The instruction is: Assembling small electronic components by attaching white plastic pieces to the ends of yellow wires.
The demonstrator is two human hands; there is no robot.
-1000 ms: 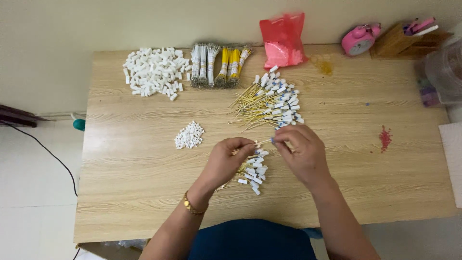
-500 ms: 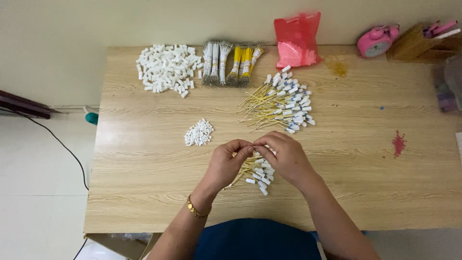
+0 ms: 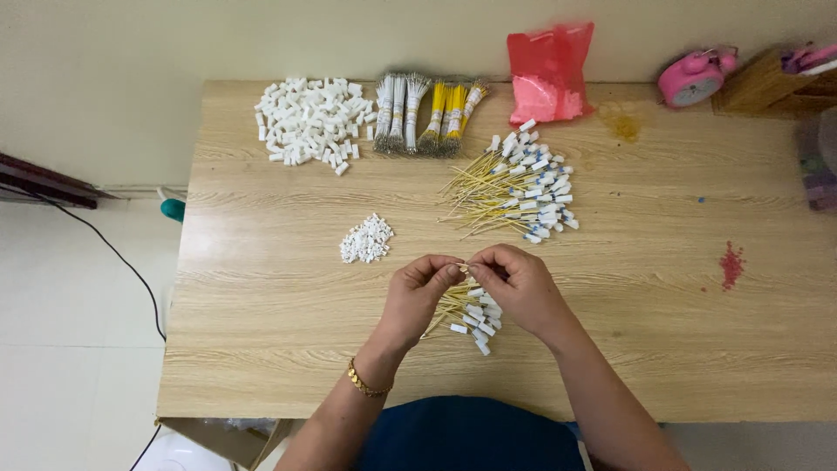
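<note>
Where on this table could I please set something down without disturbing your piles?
The table's near-left stretch, below the small white heap, is bare. So is the right side around the red speck patch. It's crowded along the back edge and around both hands.

connector pile left of hands | wire bundles rear | bag behind wire heap

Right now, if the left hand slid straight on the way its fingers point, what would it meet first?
The left hand points right, toward the right hand. Their fingertips already meet over a small piece, so the right hand's fingers come first. The small pile of yellow wires with white ends lies just below that line.
</note>
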